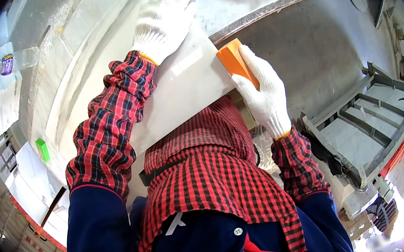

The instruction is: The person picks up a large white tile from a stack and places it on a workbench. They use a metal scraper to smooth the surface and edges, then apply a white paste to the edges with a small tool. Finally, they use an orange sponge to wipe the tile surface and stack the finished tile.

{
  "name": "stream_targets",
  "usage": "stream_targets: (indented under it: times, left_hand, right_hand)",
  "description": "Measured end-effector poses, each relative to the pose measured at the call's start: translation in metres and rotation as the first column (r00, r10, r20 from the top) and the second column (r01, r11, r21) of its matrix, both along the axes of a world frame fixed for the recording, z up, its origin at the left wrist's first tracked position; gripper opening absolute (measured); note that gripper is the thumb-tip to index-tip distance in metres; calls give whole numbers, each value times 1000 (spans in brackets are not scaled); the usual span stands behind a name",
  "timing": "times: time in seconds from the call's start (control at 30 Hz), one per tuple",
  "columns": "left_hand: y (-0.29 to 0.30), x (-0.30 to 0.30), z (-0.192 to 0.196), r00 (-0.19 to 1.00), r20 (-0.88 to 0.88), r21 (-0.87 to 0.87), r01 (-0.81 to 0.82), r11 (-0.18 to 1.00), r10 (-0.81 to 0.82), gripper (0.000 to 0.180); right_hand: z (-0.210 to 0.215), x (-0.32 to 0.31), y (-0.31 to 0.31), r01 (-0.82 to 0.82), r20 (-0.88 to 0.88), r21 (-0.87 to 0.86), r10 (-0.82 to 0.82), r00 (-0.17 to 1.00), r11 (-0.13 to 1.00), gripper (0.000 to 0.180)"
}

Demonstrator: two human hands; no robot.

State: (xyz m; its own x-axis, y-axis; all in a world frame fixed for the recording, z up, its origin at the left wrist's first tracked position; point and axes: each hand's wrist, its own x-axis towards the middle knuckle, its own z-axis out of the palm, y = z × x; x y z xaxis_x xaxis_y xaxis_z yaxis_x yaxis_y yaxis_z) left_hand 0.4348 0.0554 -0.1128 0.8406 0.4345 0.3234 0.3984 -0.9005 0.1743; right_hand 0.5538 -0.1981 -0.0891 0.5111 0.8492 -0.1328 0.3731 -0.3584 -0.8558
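**Gloved hands on a pale stone slab**

Seen from above, a person in white work gloves and red checked sleeves leans over a pale slab. The left hand lies flat on the slab, fingers spread and relaxed. The right hand grips an orange block pressed against the slab's right edge. A small green block sits well apart, far left.

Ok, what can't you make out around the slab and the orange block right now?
Head view only:
- Near edge of the white slab: hidden by the person's checked apron.
- Lower part of the orange block: covered by the right hand.
- Left hand palm contact: hidden under the glove.
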Motion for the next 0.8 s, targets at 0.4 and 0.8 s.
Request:
stream_targets:
  times: [0.4,0.8]
  left_hand:
    - [-6,-3,5,999,-50,-7,-18,1000,18,33]
    - [-7,-6,-4,997,-54,16,-46,999,47,39]
  right_hand:
    - [-2,20,-41,-35,-166,-75,22,986,997,56]
    - [-32,16,-42,7,-700,-55,-44,713,998,61]
